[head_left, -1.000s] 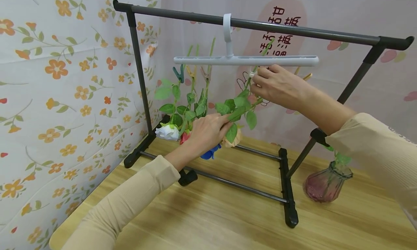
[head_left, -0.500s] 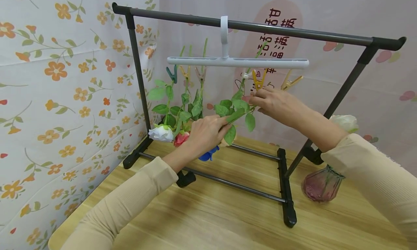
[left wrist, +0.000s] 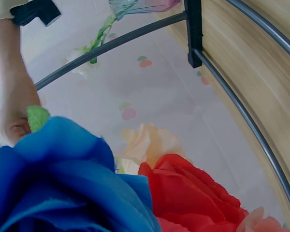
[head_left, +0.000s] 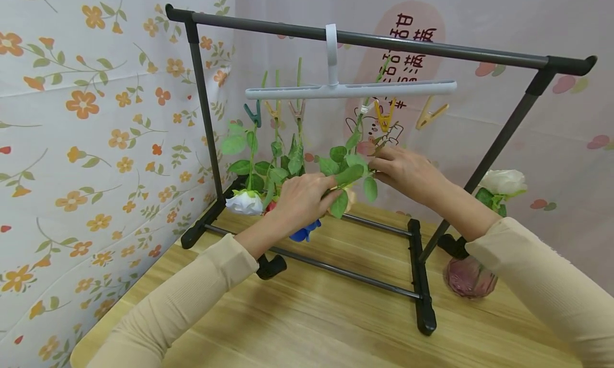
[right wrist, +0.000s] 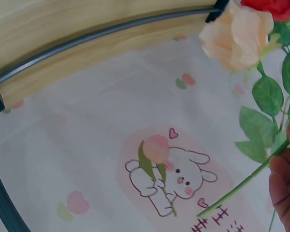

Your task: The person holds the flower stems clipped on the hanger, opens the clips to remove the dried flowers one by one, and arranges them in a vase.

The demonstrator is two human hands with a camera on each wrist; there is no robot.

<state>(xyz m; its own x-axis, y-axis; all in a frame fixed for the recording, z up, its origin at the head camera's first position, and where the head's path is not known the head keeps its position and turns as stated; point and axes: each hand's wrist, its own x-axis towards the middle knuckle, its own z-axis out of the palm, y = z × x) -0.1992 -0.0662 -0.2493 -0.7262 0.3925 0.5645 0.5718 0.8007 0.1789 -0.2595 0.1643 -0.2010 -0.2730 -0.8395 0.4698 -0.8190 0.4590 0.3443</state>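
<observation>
My left hand [head_left: 307,195] grips a leafy green stem, with the blue rose [head_left: 304,232] head down just below it; this rose [left wrist: 63,179] fills the lower left wrist view. Farther up the same stem, my right hand [head_left: 405,173] pinches it, and the bare stem end [right wrist: 232,193] sticks out past the fingers [right wrist: 285,183]. Above hangs a pale grey clip hanger [head_left: 355,91]. Its white clip [head_left: 365,108] holds the peach rose [right wrist: 237,36]. An orange-yellow clip [head_left: 385,115] and a yellow clip [head_left: 431,115] hang without flowers to the right.
A dark metal rack [head_left: 431,48] carries the hanger above the wooden table [head_left: 297,320]. A white rose [head_left: 243,203] and red rose [left wrist: 193,193] hang at left. Outside the right leg stands a pink glass vase [head_left: 470,277] with a white rose [head_left: 503,181].
My right hand has come down from beside the white clip to below the orange-yellow clip, uncovering the clips. My left hand has stayed nearly in place on the stem.
</observation>
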